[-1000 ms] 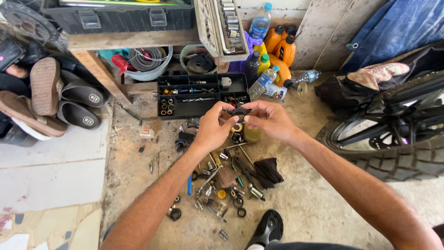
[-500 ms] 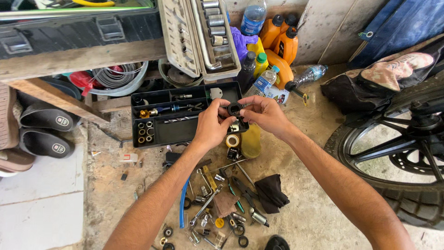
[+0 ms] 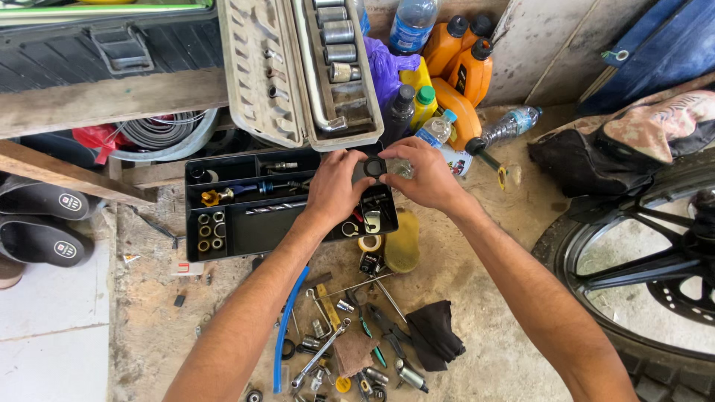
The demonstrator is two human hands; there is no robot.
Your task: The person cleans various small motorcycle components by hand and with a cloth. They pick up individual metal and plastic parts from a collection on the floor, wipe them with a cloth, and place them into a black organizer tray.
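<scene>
Both of my hands pinch a small black ring-shaped part (image 3: 375,167) between their fingertips, held over the right end of a black compartment tray (image 3: 231,231). My left hand (image 3: 335,186) grips it from the left, my right hand (image 3: 423,173) from the right. The tray holds drill bits, brass fittings and small sockets. Below my forearms, several loose tools, wrenches, washers and a dark rag (image 3: 432,333) lie scattered on the concrete floor.
An open beige socket-set case (image 3: 298,74) leans behind the tray. Orange oil bottles (image 3: 458,71) and plastic water bottles (image 3: 510,125) stand at the back. A motorcycle wheel (image 3: 640,260) is at the right, sandals (image 3: 41,223) at the left, a coil of wire (image 3: 160,134) under a wooden shelf.
My hands moved away from me with the black ring, from above the scattered tools to above the tray's right end. The view shifted forward toward the tray.
</scene>
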